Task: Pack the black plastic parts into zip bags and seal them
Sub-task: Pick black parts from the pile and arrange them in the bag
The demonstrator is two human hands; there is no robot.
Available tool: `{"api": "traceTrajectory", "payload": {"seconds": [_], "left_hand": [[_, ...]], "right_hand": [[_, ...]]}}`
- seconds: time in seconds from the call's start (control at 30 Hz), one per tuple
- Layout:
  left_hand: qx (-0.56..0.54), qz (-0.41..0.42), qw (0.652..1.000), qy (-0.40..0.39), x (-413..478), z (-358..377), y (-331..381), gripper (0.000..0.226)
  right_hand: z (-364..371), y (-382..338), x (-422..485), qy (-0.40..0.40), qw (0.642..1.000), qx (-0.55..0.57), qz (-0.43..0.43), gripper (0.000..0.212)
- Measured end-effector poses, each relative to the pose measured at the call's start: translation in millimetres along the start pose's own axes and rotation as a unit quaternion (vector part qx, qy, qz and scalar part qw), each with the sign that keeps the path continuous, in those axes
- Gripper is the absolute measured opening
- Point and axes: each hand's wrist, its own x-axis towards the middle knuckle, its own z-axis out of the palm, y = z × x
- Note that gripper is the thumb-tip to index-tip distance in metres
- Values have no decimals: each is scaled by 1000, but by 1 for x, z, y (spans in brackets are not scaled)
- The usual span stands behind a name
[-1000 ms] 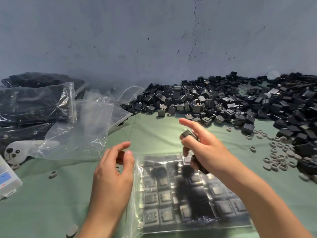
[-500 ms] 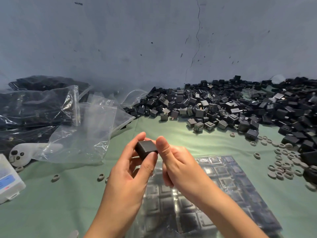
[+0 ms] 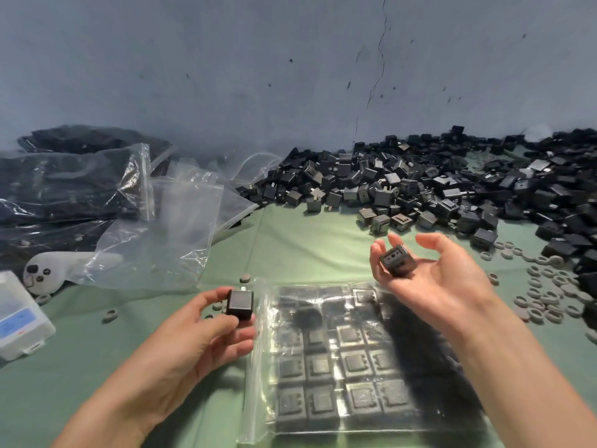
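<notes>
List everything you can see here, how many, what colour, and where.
zip bag: one, clear, front centre, black parts in rows inside
loose parts: many, black, piled along wall at right
rings: many, grey, on cloth, mostly at right
empty bags: several, clear, left of centre
filled bags: stacked, clear over black, far left
white device: one, partly under empty bags
box: one, white with blue label, left edge
cloth: one, green, under everything
left-hand part: one, black, left of zip bag
right-hand part: one, black, near zip bag's far right corner
left hand: one, pinches left-hand part
right hand: one, holds right-hand part
</notes>
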Motion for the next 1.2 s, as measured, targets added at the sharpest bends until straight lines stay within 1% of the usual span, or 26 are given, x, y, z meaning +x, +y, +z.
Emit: {"api": "traceTrajectory", "payload": {"seconds": [0.07,0.13,0.23,0.3,0.33,0.4,0.47,0.5,0.53,0.57,0.6,0.67,0.73,0.77,0.8,0.83,0.9,0.93,0.97,1.0,1.03,1.07,1.1,1.13,1.17,1.2], "left_hand": [[-49,-14,999,-1,-1,4,3,23],[-47,-18,999,14,2,5,2,21],[65,39,995,70,8,4,-3,20],[168,79,978,91,12,0,-7,30],[214,94,968,90,13,-1,-8,33],[271,117,953,69,11,-3,-9,32],[271,122,954,27,10,-3,-10,32],[261,120,958,7,9,0,-11,34],[253,123,960,-6,9,3,-12,37],[249,133,959,-9,9,6,-13,41],[248,145,958,-4,10,10,-15,44],[249,171,953,9,11,19,-18,44],[256,183,949,13,11,29,-21,46],[259,186,948,17,11,31,-24,48],[260,185,948,20,12,32,-26,49],[256,182,949,20,12,33,-26,48],[231,165,959,11,11,32,-26,42],[201,149,968,20,13,31,-25,39],[149,131,979,40,13,30,-23,33],[92,113,988,53,15,30,-22,23],[57,100,992,57,15,32,-22,15],[55,98,992,52,15,35,-23,26],[75,98,991,49,16,37,-26,41],[101,103,988,58,17,39,-29,48],[124,107,984,74,18,41,-32,47],[138,110,981,86,19,42,-33,40]], "right_hand": [[4,2,0,-13,1000,-11,-25,41],[6,2,0,-21,998,-33,-47,44],[7,3,-1,-15,994,-76,-75,44],[3,1,0,-7,990,-109,-87,41],[2,1,0,-7,988,-122,-90,38],[-2,0,2,-7,984,-150,-100,32],[-3,3,6,8,972,-197,-131,25],[-3,5,8,18,960,-234,-153,23],[-4,8,9,26,940,-289,-180,21],[-6,11,9,31,908,-359,-214,20],[-8,14,9,31,864,-435,-251,20],[-15,20,9,23,762,-559,-326,21],[-20,24,9,16,672,-635,-381,22],[-21,26,10,14,636,-662,-396,23],[-21,28,10,13,609,-683,-403,25],[-21,29,11,13,588,-699,-407,26],[-22,29,12,18,567,-714,-410,28],[-22,29,11,21,560,-719,-412,29],[-22,28,11,23,553,-722,-415,29],[-22,26,11,25,549,-723,-418,29],[-22,24,10,27,548,-723,-420,30],[-22,23,10,30,550,-721,-420,30],[-22,22,9,35,551,-719,-422,30],[-22,22,9,38,550,-719,-424,30],[-22,22,9,39,549,-719,-425,30],[-23,22,8,39,546,-720,-426,30]]}}
